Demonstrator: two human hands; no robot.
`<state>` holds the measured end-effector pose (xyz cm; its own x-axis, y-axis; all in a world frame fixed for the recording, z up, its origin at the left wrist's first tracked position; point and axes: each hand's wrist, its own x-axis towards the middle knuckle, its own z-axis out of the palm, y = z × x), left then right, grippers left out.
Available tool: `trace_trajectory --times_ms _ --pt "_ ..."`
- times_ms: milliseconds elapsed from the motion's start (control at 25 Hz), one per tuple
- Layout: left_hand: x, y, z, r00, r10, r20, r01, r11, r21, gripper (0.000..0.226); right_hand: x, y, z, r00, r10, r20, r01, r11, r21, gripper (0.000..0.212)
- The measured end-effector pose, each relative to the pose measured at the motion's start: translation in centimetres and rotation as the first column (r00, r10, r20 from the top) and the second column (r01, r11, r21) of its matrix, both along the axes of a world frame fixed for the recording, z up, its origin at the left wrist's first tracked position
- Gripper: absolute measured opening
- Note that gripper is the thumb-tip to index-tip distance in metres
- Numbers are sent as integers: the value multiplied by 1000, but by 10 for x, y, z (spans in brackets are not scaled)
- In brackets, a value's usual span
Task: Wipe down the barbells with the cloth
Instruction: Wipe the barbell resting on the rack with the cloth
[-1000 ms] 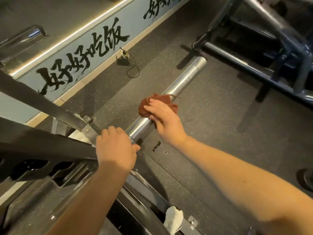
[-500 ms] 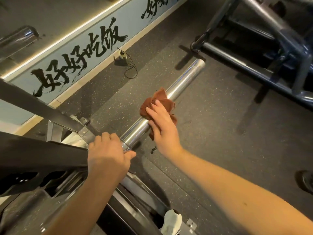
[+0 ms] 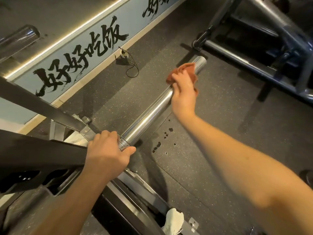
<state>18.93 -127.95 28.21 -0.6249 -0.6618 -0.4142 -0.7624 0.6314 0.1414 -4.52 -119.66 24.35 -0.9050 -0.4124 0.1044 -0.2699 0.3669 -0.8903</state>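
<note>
Right hand wraps the rust-brown cloth round the barbell close to its free end, fingers curled over the steel. Left hand grips the same bar at its collar, just beside the dark rack. The bar's long axis runs diagonally from the rack out above the speckled floor, its end pointing toward a grey machine frame.

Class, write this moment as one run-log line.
left hand: grips barbell at collar | right hand: holds cloth on barbell near far end | phase: wiping
</note>
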Motion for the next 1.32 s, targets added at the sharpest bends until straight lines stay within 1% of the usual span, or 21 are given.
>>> trace_trajectory --times_ms 40,120,200,280,400,440,520,560,600,680,760,800,840,920,960,1040,1080,1120,1200,1280,1320 --pt "-1 -2 1 1000 16 -3 -16 999 42 49 48 6 -6 994 103 -44 -105 994 -32 35" --pt "-1 -8 3 999 41 0 -41 995 94 48 117 23 -18 913 375 -158 -386 922 -42 37" --pt "-1 -14 6 996 79 -28 -73 981 181 49 99 29 -20 849 482 -217 -490 871 17 39" --pt "-1 -21 11 985 166 -54 -139 932 336 51 40 25 -19 878 442 -183 -439 897 59 37" --pt "3 -27 15 964 262 -51 -204 845 494 45 -44 13 -9 980 167 -105 -162 985 54 33" --pt "6 -29 14 959 278 -56 -208 825 525 47 -46 7 -6 992 88 -94 -84 995 51 32" --pt "8 -29 11 952 302 -56 -220 798 560 71 0 -3 -2 997 34 -69 -33 999 24 31" --pt "9 -29 10 953 298 -56 -219 803 554 76 39 -5 -3 994 87 -69 -90 995 -35 32" --pt "9 -29 9 955 287 -74 -202 813 546 74 83 0 -8 976 195 -93 -202 977 -69 33" --pt "10 -30 9 958 268 -106 -172 827 536 59 146 21 -19 879 446 -167 -457 889 -30 40" --pt "10 -32 9 963 246 -108 -151 828 541 66 129 31 -20 776 574 -262 -586 809 38 40" --pt "10 -33 8 965 247 -85 -163 823 545 74 100 30 -22 772 574 -275 -580 812 65 40" --pt "11 -33 6 965 249 -82 -164 819 549 81 69 29 -21 805 530 -266 -530 845 78 39" --pt "13 -31 1 960 252 -126 -144 824 548 85 9 24 -13 923 322 -209 -311 947 82 37" --pt "14 -28 0 950 265 -166 -141 836 531 85 -10 20 -11 960 217 -176 -205 975 88 37" --pt "19 -20 -4 908 307 -285 -162 885 437 74 5 11 -13 994 61 -94 -51 993 105 40" --pt "21 -15 -7 884 305 -354 -168 914 369 65 33 9 -15 997 50 -62 -45 996 81 43" --pt "23 -10 -10 872 277 -402 -161 940 299 59 70 10 -18 994 95 -57 -92 995 41 47" --pt "22 -2 -15 873 206 -442 -142 975 174 57 140 26 -29 934 327 -142 -332 943 -18 53" --pt "19 3 -16 879 160 -448 -140 987 78 60 149 42 -38 824 514 -238 -530 848 -7 54" --pt "19 7 -15 883 153 -443 -149 988 46 63 127 43 -38 795 543 -269 -562 827 8 53"
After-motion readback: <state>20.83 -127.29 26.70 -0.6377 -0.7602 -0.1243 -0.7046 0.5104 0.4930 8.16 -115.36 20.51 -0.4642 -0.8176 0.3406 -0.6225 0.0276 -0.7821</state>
